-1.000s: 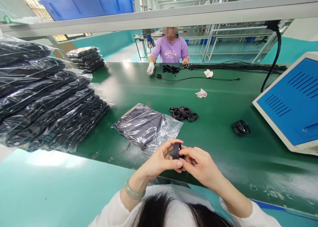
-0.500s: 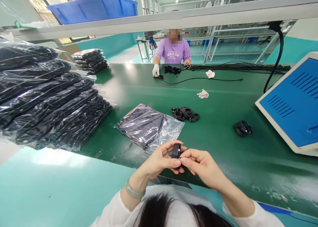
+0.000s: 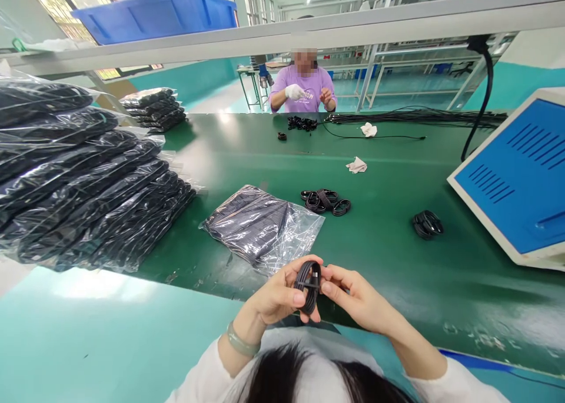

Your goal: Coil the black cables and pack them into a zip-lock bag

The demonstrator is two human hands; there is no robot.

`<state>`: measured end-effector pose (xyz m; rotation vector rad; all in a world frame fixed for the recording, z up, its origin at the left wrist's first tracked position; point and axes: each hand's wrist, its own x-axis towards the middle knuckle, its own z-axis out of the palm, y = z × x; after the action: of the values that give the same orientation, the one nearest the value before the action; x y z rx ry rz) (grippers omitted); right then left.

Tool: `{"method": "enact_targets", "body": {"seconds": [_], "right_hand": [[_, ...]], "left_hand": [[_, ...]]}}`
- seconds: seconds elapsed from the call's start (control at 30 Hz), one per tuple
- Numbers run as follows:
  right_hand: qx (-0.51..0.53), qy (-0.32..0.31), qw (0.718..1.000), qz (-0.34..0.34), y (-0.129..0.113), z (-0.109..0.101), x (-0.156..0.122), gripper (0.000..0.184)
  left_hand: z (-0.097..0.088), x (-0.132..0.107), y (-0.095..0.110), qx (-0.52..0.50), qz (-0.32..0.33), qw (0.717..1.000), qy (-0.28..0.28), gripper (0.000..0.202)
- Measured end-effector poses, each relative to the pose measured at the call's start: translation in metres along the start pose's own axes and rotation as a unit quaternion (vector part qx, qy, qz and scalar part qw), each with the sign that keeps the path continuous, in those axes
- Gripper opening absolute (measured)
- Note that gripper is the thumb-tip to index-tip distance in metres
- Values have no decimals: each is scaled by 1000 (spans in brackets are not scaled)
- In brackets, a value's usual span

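Just above the near edge of the bench (image 3: 397, 267), a cable coil (image 3: 308, 286) is held up between both hands. It is thin black cord wound into a small, narrow oval of several loops, standing on end and turned partly edge-on to the camera, with a short cross-wrap around its middle.

The left hand (image 3: 274, 298) is curled round the coil from the left, thumb laid across the front and fingertips closing over the top of the loops. The right hand (image 3: 356, 300) meets it from the right, thumb and forefinger pinched on the coil's middle and the other fingers loosely folded below. So the coil sits between the two hands, touching both and clear of the bench surface.

Beyond it, near the hands, lies a clear bag of black cables (image 3: 260, 226). Further in are a small heap of finished coils (image 3: 325, 201) and, well apart to the right, a single coil (image 3: 427, 224). Stacked bags (image 3: 88, 179) fill the bench's left edge, and a blue-faced machine (image 3: 516, 173) stands at its right edge.
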<state>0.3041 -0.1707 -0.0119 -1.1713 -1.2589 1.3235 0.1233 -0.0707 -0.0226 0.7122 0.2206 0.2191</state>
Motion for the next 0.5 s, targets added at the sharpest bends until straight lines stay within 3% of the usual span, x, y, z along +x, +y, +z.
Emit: {"method": "enact_targets", "body": {"seconds": [0.13,0.33,0.5], "right_hand": [[8,12,1000,-17,6,4,3,44],[104,-99,989,36,-3,3,1,46],[206,-61,972,99,-4,3,1,52]], "left_hand": [[0,1,0,1,13,1000,-11,74],[7,0,6,18,-5,999,-44,72],[13,-2,9,24,9,999,-24,73]]}}
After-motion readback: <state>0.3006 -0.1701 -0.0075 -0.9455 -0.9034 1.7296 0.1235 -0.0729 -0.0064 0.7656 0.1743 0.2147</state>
